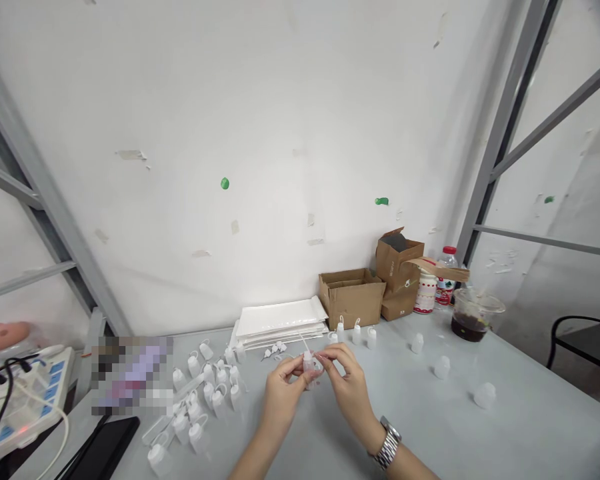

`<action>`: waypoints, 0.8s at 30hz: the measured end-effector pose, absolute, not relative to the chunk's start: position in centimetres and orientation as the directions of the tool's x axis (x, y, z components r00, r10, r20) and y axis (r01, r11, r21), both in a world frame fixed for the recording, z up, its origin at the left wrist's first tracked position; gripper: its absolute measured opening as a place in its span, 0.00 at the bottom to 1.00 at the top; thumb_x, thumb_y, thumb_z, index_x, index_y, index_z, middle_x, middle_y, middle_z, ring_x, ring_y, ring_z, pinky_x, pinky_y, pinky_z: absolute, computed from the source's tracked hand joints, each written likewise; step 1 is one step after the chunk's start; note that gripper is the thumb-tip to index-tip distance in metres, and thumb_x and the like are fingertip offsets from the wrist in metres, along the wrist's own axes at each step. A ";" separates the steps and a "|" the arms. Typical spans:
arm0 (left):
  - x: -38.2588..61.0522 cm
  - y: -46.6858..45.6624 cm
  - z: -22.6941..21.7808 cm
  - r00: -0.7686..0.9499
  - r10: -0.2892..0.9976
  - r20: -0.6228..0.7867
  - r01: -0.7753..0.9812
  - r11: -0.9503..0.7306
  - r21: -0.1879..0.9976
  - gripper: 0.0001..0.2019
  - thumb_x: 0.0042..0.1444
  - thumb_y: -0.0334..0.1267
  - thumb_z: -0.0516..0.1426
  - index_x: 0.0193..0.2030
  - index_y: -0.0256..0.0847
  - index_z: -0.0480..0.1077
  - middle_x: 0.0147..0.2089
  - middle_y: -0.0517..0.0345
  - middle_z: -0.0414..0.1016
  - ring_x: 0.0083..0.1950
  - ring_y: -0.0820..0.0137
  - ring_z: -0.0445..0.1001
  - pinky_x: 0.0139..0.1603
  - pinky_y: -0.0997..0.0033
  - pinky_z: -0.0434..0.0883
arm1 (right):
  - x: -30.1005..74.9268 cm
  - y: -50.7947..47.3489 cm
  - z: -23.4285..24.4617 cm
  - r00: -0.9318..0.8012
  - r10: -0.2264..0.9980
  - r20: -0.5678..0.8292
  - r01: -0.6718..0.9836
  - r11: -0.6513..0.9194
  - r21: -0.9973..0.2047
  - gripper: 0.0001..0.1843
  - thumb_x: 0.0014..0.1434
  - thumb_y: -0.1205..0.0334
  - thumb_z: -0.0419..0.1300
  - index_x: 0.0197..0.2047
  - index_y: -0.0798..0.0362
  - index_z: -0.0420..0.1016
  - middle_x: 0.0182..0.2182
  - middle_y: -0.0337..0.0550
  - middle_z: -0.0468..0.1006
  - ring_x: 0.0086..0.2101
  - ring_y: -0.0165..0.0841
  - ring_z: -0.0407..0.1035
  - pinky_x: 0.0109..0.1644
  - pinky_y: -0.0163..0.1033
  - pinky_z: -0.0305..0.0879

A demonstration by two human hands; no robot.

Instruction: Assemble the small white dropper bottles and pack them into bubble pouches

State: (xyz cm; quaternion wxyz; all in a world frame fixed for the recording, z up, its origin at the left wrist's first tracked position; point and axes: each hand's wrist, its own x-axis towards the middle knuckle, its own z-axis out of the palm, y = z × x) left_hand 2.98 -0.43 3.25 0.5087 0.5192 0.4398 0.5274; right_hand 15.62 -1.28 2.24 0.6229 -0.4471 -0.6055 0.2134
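My left hand (280,393) and my right hand (347,383) meet over the grey table (530,427), both pinching one small clear plastic bottle (309,367) with a thin nozzle sticking up. The right wrist wears a metal watch (387,443). Just left of my hands lies a cluster of several small white squeeze bottles (210,393) with tethered caps. A few loose white nozzle tips (275,349) lie just beyond my fingers.
A stack of white sheets (280,320) and open cardboard boxes (353,297) sit at the wall. More small bottles (443,367) stand to the right. A drink bottle (447,277) and a cup of dark liquid (473,317) stand far right. A power strip (35,393) sits left.
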 end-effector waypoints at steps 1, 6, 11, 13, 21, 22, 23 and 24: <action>3.0 -0.4 3.2 0.061 0.994 0.093 -0.088 -0.087 0.992 0.16 0.33 0.44 0.65 0.32 0.40 0.77 0.27 0.57 0.70 0.29 0.71 0.67 0.29 0.69 0.72 | 15.6 -1.3 2.3 0.179 0.811 0.557 0.269 0.504 -0.820 0.08 0.56 0.57 0.55 0.29 0.49 0.73 0.29 0.41 0.72 0.34 0.34 0.66 0.40 0.39 0.61; 2.9 -0.3 2.9 0.075 0.994 0.077 -0.110 -0.068 0.992 0.17 0.33 0.44 0.65 0.32 0.40 0.77 0.27 0.58 0.69 0.30 0.71 0.67 0.29 0.69 0.72 | 15.6 -1.3 2.4 0.185 0.824 0.536 0.245 0.489 -0.837 0.09 0.56 0.57 0.55 0.29 0.49 0.73 0.29 0.41 0.72 0.34 0.34 0.66 0.40 0.39 0.61; 3.0 -0.4 3.0 0.074 0.995 0.071 -0.122 -0.062 0.991 0.17 0.32 0.45 0.65 0.31 0.40 0.78 0.27 0.58 0.68 0.30 0.70 0.67 0.29 0.68 0.73 | 15.5 -1.3 2.4 0.176 0.838 0.516 0.221 0.477 -0.850 0.09 0.55 0.57 0.56 0.28 0.50 0.73 0.28 0.41 0.71 0.33 0.34 0.66 0.38 0.38 0.61; 3.1 -0.4 3.0 0.084 0.994 0.071 -0.131 -0.060 0.990 0.16 0.33 0.45 0.65 0.31 0.41 0.77 0.28 0.58 0.68 0.31 0.70 0.67 0.30 0.67 0.73 | 15.5 -1.2 2.4 0.171 0.838 0.518 0.219 0.480 -0.850 0.08 0.55 0.58 0.56 0.28 0.50 0.73 0.28 0.41 0.71 0.33 0.34 0.66 0.38 0.38 0.61; 3.0 -0.4 2.6 0.095 0.992 0.085 -0.092 -0.076 0.993 0.15 0.34 0.45 0.64 0.30 0.41 0.78 0.26 0.59 0.64 0.30 0.71 0.65 0.28 0.69 0.73 | 15.6 -1.2 2.0 0.153 0.841 0.518 0.189 0.490 -0.851 0.07 0.56 0.59 0.55 0.28 0.51 0.70 0.28 0.40 0.71 0.33 0.33 0.66 0.38 0.37 0.61; 3.0 -0.4 2.6 0.101 0.991 0.084 -0.087 -0.075 0.993 0.15 0.34 0.46 0.64 0.30 0.40 0.78 0.26 0.59 0.64 0.30 0.71 0.65 0.28 0.69 0.73 | 15.6 -1.2 1.9 0.155 0.844 0.513 0.181 0.487 -0.855 0.07 0.56 0.59 0.55 0.28 0.51 0.70 0.28 0.40 0.71 0.33 0.33 0.66 0.38 0.37 0.62; 3.0 -0.4 2.6 0.107 0.991 0.081 -0.083 -0.073 0.994 0.15 0.34 0.46 0.64 0.29 0.40 0.78 0.26 0.60 0.64 0.30 0.72 0.65 0.28 0.69 0.73 | 15.5 -1.2 1.9 0.155 0.847 0.508 0.173 0.483 -0.858 0.07 0.55 0.59 0.55 0.28 0.51 0.70 0.28 0.40 0.71 0.32 0.33 0.66 0.38 0.37 0.62; 3.0 -0.4 2.6 0.112 0.991 0.076 -0.080 -0.067 0.995 0.15 0.34 0.46 0.64 0.29 0.40 0.78 0.26 0.60 0.64 0.29 0.72 0.65 0.28 0.69 0.73 | 15.5 -1.2 1.9 0.157 0.851 0.502 0.165 0.478 -0.863 0.07 0.55 0.59 0.55 0.28 0.51 0.70 0.28 0.40 0.71 0.32 0.33 0.66 0.37 0.36 0.62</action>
